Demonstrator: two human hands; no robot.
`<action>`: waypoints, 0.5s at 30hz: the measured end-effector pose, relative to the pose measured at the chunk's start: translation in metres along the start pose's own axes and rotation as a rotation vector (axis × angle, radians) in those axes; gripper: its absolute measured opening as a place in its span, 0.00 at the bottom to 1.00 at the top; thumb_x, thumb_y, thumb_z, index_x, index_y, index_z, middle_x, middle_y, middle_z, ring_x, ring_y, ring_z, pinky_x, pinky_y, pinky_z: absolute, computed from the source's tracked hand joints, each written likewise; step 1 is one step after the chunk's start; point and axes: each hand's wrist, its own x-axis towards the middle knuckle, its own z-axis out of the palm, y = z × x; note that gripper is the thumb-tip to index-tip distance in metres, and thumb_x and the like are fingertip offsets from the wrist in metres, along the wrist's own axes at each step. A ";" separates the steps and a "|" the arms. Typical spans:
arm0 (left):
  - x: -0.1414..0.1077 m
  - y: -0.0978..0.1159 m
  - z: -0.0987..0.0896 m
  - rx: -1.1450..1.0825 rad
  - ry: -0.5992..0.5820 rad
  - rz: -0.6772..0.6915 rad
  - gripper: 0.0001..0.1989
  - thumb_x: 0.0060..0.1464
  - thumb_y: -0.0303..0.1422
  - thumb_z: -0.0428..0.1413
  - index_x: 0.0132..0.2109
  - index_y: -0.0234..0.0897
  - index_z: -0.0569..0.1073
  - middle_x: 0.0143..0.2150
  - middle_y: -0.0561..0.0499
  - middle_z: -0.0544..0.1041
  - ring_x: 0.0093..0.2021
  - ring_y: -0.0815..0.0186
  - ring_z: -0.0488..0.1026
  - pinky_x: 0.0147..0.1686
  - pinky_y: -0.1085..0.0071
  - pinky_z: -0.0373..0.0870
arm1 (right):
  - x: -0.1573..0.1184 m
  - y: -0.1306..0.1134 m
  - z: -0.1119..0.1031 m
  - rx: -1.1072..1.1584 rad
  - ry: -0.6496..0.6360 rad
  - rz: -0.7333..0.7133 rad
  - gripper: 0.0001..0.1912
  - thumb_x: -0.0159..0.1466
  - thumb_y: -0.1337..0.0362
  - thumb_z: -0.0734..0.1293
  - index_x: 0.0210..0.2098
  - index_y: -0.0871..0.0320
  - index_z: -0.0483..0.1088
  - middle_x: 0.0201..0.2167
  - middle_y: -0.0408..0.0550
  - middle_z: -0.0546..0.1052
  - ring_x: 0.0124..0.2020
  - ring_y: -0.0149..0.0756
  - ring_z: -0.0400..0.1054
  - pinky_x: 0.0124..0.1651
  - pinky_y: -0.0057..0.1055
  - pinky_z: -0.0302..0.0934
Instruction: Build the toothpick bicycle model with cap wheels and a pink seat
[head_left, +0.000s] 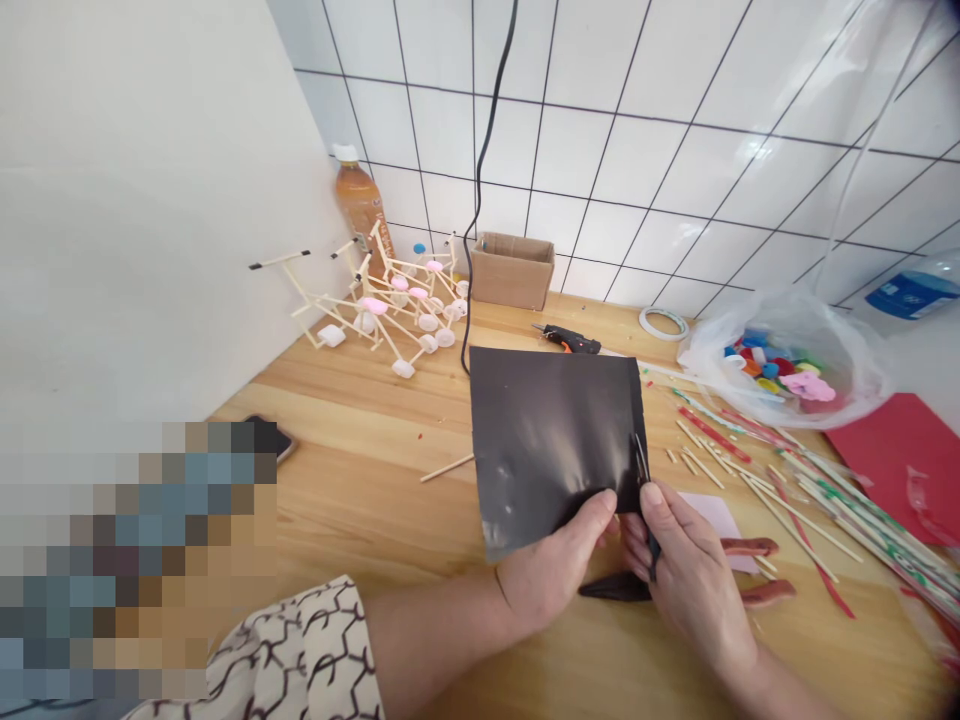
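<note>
The left hand (559, 560) is pinching the lower edge of a glossy black sheet (551, 440), thumb on top and fingers behind, and is holding it up just off the desk (360, 500), near the front edge and about midway along. The right hand (694, 575) is closing around a pair of slim scissors (653, 552), with its fingers pressed together on the handles. The thin blades are reaching up along the sheet's right edge, and the hand hides whether they are spread or shut. A single black offcut (611, 588) is lying on the desk below the hands.

Just right of it, two reddish-brown strips (754, 546) and one pale pink card (712, 520) are resting among many loose wooden sticks (795, 510). Toward the back edge are one hot glue gun (566, 340), one tape roll (664, 322) and one cardboard box (512, 270). One stick model (382, 310) with pink and white discs is standing in the back left corner, beside one amber drink bottle (361, 205). A plastic bag of bottle caps (787, 360) is sitting at the right, above one red card (896, 460).
</note>
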 end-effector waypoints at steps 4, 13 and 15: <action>0.000 0.003 0.001 -0.048 0.000 -0.093 0.23 0.54 0.50 0.46 0.27 0.40 0.76 0.32 0.52 0.80 0.35 0.63 0.76 0.47 0.70 0.72 | 0.001 0.002 0.000 0.017 0.021 -0.005 0.22 0.50 0.47 0.70 0.24 0.54 0.56 0.16 0.35 0.59 0.18 0.28 0.58 0.19 0.22 0.54; 0.001 -0.008 0.003 0.057 0.069 0.106 0.19 0.54 0.48 0.47 0.31 0.43 0.77 0.27 0.53 0.79 0.36 0.63 0.75 0.50 0.69 0.69 | 0.000 -0.002 0.002 0.019 -0.002 -0.041 0.22 0.50 0.50 0.71 0.22 0.56 0.56 0.16 0.35 0.58 0.18 0.25 0.55 0.18 0.20 0.53; 0.001 -0.005 0.003 0.080 0.088 0.098 0.20 0.54 0.47 0.47 0.33 0.42 0.78 0.26 0.52 0.78 0.37 0.62 0.75 0.50 0.69 0.69 | 0.000 -0.001 0.000 0.037 0.000 -0.039 0.22 0.50 0.50 0.71 0.22 0.56 0.56 0.16 0.35 0.58 0.18 0.25 0.55 0.18 0.20 0.53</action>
